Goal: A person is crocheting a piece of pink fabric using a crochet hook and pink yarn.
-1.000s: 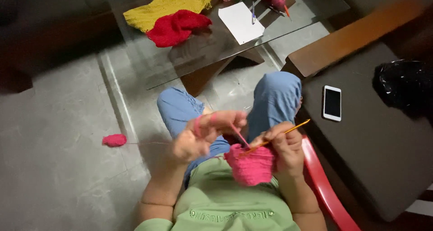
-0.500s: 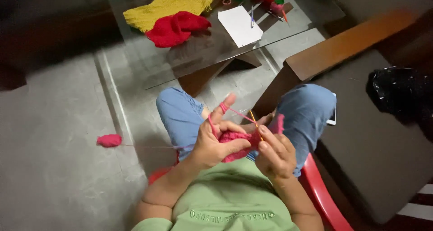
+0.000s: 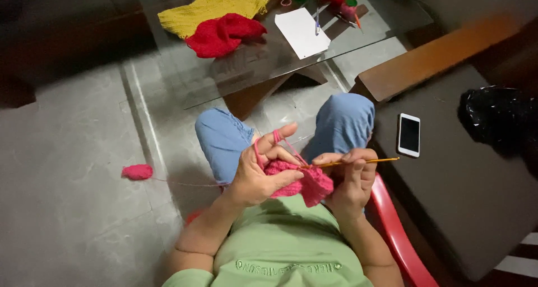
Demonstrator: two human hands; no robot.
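Note:
My left hand (image 3: 259, 172) pinches the edge of a pink crocheted piece (image 3: 305, 181) in my lap, with pink yarn looped over its raised forefinger. My right hand (image 3: 352, 177) grips an orange crochet hook (image 3: 358, 162) that lies level, its tip at the top edge of the pink piece. A thin strand runs left from my hands to a small pink yarn ball (image 3: 137, 171) on the grey floor. I sit on a red plastic chair (image 3: 395, 231), in a green shirt and blue trousers.
A glass-topped table (image 3: 252, 63) ahead carries yellow fabric (image 3: 216, 5), red fabric (image 3: 224, 33), a white paper (image 3: 302, 32) with a pen, and more yarn. To the right a dark surface (image 3: 465, 175) holds a smartphone (image 3: 409, 134) and a black bag (image 3: 496, 116).
The view has shifted and my knees have moved. My right hand has turned the hook to lie level toward the right, and my left forefinger has lifted with the yarn.

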